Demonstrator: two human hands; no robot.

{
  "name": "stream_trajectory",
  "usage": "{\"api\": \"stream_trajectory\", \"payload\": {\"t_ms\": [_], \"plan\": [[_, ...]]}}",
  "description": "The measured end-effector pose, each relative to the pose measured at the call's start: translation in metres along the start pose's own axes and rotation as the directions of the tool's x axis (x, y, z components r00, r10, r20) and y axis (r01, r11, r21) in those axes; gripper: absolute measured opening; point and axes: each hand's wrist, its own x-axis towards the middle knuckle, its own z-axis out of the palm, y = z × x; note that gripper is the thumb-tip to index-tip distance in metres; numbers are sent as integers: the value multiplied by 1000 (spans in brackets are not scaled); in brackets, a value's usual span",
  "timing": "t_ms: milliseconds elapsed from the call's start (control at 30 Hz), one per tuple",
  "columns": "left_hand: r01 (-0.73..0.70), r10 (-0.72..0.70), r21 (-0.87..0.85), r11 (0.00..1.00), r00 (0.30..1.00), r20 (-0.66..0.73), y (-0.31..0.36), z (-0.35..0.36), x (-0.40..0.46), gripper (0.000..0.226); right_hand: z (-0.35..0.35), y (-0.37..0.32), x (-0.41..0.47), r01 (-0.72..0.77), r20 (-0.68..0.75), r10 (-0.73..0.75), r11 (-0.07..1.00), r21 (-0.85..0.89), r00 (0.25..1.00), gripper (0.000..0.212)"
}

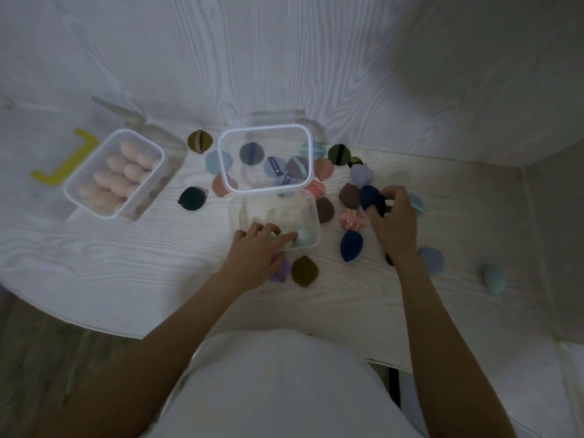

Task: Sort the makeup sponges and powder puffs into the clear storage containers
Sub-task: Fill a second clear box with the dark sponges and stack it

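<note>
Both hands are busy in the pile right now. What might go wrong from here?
1. The left hand rests on the rim of the near container, which looks light; pressing could tip or slide it.
2. The right hand grips a navy sponge amid crowded puffs; lifting may drag neighbours.
3. The teal sponge lies far right, alone, and may get overlooked.

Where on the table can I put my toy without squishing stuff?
Bare wood lies in front of the pink-sponge container, left of the left hand. Around the puff container and the right hand it is crowded.
</note>
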Motion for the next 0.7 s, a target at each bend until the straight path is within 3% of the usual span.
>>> {"api": "stream_trajectory", "payload": {"t_ms": [100,267,433,567,700], "plan": [[-8,7,-18,1000,1000,-19,0,0,-1,49,12,-42,-13,49,161,-71,989,140,984,19],[-9,9,-9,1000,999,-49,1,2,-2,48,67,-64,-18,445,339,-418,896,-3,843,16],[-23,21,-15,1000,994,-112,-4,6,-4,45,77,-58,-10,475,538,-313,859,-190,782,36],[6,-18,-77,997,989,-146,-6,9,-3,42,78,-57,-9,524,593,-255,781,-339,763,30],[-20,8,-72,997,985,-171,-6,12,-4,36,82,-58,-13,509,578,-236,776,-371,781,31]]}}
